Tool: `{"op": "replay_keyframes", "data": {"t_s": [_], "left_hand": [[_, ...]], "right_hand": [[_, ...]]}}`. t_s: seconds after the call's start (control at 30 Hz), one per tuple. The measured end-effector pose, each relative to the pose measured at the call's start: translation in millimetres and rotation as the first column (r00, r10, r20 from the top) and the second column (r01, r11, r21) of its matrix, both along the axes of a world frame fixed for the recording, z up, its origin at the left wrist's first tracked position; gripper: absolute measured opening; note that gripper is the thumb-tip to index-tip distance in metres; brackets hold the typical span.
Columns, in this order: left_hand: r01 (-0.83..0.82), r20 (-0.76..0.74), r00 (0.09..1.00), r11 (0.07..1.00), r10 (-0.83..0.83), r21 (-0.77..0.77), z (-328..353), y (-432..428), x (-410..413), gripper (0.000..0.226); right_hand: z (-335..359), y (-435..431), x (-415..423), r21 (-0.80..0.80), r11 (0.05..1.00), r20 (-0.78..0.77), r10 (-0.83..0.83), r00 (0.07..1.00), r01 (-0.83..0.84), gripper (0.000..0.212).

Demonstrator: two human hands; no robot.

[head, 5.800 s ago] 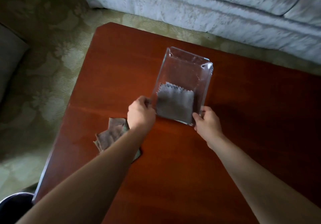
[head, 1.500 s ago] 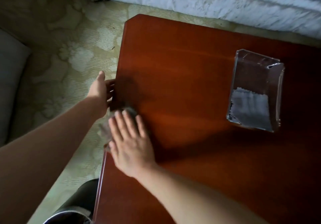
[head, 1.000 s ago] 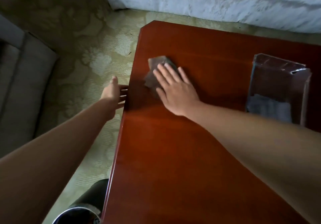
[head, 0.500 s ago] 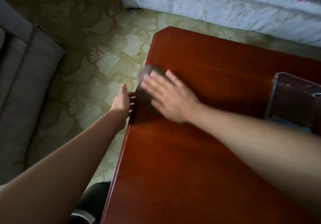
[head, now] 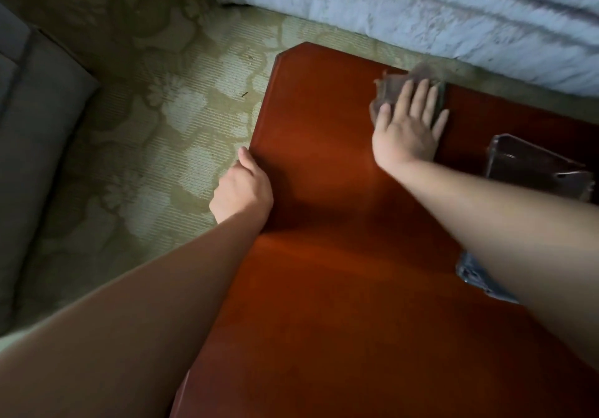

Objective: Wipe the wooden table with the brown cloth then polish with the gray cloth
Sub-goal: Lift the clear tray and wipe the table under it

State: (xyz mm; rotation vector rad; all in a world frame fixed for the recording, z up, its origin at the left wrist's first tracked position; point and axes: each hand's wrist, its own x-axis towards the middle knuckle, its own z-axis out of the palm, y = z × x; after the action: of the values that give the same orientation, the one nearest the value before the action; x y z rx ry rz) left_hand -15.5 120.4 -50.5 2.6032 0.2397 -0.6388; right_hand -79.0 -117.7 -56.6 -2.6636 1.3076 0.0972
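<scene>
The reddish wooden table (head: 324, 288) fills the middle of the head view. My right hand (head: 405, 132) lies flat with straight, spread fingers on the brown cloth (head: 389, 88), pressing it onto the tabletop close to the far edge. The cloth looks blurred. My left hand (head: 241, 187) holds the table's left edge, thumb on top and fingers curled out of sight under the edge. A clear glass tray (head: 534, 171) stands on the right, partly hidden by my right forearm. A bit of the gray cloth (head: 468, 267) shows inside it below that forearm.
A pale sofa (head: 421, 12) runs along the far side, close to the table. A grey cushion or seat (head: 29, 142) sits at the left. Patterned carpet (head: 178, 109) lies between the seat and the table.
My right hand has slid the brown cloth from the table's left edge to the right along the far edge. My left hand has closed onto the table's left edge.
</scene>
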Motion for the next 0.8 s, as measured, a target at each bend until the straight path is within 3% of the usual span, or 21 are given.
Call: {"op": "replay_keyframes", "data": {"t_s": [0.17,0.33,0.5,0.7,0.8], "left_hand": [[0.009,-0.029,1.000,0.999,-0.010,-0.048,3,4,1,0.072],[0.051,-0.006,0.999,0.998,-0.051,-0.048,5,14,-12,0.064],[0.026,-0.027,0.999,0.999,-0.027,-0.030,7,34,-33,0.059],[0.007,-0.024,1.000,1.000,-0.007,-0.001,8,61,-65,0.058],[0.037,0.003,0.999,0.999,-0.037,0.019,5,73,-75,0.057]], "right_hand": [[-4,98,-30,-0.040,0.930,0.033,0.365,0.930,-0.364,0.069],[5,158,-94,0.014,0.858,-0.066,0.514,0.855,-0.514,0.065],[12,216,-175,0.115,0.753,-0.035,0.655,0.755,-0.648,0.065],[5,210,-197,0.110,0.697,-0.002,0.713,0.701,-0.709,0.063],[0,171,-181,0.028,0.837,-0.037,0.548,0.836,-0.547,0.063]]}}
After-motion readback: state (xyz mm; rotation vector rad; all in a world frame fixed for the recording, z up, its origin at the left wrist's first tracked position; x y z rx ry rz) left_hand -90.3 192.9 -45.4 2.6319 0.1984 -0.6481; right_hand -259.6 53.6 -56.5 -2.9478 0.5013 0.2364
